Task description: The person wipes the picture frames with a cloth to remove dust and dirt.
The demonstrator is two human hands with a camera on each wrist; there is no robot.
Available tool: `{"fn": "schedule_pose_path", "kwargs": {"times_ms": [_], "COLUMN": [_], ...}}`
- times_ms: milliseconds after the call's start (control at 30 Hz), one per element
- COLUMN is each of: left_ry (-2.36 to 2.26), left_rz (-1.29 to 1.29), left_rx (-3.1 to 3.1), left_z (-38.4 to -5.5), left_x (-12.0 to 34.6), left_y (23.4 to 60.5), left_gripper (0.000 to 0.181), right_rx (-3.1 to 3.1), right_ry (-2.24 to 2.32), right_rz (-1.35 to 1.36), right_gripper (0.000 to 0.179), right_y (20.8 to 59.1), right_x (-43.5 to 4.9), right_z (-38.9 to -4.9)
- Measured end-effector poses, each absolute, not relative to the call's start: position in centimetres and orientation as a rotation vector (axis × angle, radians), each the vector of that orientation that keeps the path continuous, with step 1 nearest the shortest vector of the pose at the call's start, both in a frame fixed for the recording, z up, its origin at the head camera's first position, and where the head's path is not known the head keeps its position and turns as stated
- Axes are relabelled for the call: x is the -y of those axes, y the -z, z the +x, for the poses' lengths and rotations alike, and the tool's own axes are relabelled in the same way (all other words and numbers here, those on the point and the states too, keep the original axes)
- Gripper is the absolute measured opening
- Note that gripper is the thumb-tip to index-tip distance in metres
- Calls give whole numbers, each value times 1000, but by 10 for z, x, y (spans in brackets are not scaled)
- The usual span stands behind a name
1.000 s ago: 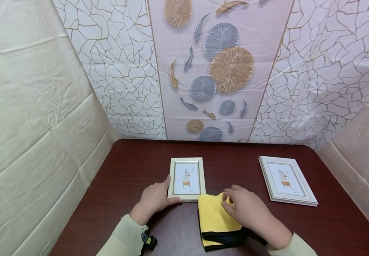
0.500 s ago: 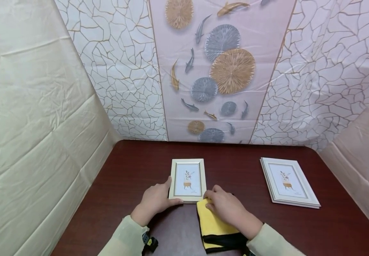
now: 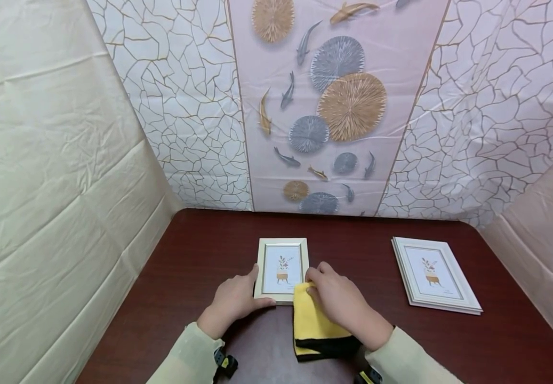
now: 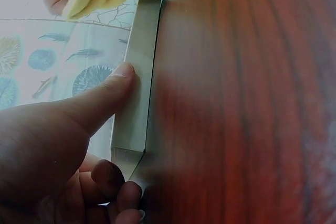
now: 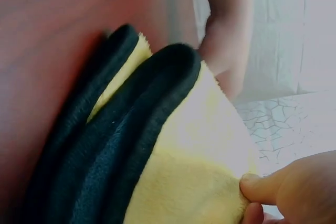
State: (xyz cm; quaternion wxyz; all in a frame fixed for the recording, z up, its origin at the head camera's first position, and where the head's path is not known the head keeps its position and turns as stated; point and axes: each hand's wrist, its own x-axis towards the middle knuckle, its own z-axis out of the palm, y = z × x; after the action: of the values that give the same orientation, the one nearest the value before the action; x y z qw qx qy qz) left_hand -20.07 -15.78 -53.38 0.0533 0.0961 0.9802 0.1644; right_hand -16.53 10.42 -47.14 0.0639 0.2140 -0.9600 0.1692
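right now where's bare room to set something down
Bare table: between the cream frame and white frame stack, beyond the right hand; also left of the left hand, to the table's left edge. Crowded: the cream frame's near side, with both hands and the yellow cloth.

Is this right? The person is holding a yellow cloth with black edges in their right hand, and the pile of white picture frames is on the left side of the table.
Not quite: the head view shows the pile of white picture frames on the right side of the table. The right hand does hold the yellow cloth.
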Motion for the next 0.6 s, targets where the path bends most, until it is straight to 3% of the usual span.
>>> {"fn": "schedule_pose_path", "kwargs": {"times_ms": [367,500,600], "left_ry": [-514,-522,-521], "left_rz": [307,311,311], "left_rx": [-2973,-2975,-2972], "left_z": [-201,-202,-202], "left_x": [159,158,158], "left_y": [534,535,534], "left_gripper": [118,118,118], "right_rx": [2900,2892,2812], "right_ry": [-619,-480,-330], "right_rz": [625,648,717], "right_gripper": [23,38,37], "right_y": [485,490,487], "right_x": [-94,-94,-93], "right_z": [-186,-183,-175]}}
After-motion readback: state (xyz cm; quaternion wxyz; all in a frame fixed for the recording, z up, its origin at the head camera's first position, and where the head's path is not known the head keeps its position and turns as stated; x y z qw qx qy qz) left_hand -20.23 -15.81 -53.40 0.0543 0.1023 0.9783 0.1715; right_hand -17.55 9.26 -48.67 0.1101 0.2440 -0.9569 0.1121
